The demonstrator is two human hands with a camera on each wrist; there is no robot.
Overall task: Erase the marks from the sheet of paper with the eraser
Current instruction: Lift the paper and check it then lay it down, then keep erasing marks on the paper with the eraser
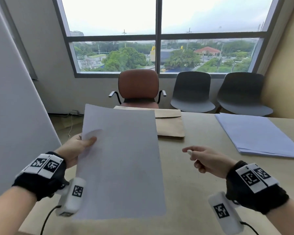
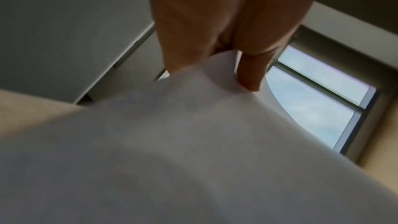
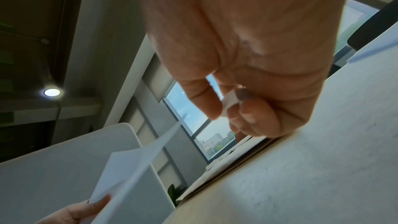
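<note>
A white sheet of paper (image 1: pixel 122 160) is lifted off the table and tilted up toward me. My left hand (image 1: pixel 80 146) pinches its left edge, thumb on the front and fingers behind. In the left wrist view the sheet (image 2: pixel 193 151) fills the lower frame under my fingers (image 2: pixel 249 74). No marks show on its facing side. My right hand (image 1: pixel 199 158) hovers to the right of the sheet, apart from it, and pinches a small white eraser (image 1: pixel 190 152) between thumb and fingertips. The right wrist view shows the eraser (image 3: pixel 229 102) in that pinch and the sheet (image 3: pixel 131 164) edge-on at lower left.
A tan envelope (image 1: pixel 170 126) lies on the beige table (image 1: pixel 193 192) behind the sheet. A stack of white paper (image 1: pixel 258 134) sits at the right. A brown armchair (image 1: pixel 137 87) and two grey chairs (image 1: pixel 192 92) stand beyond the far edge, below the window.
</note>
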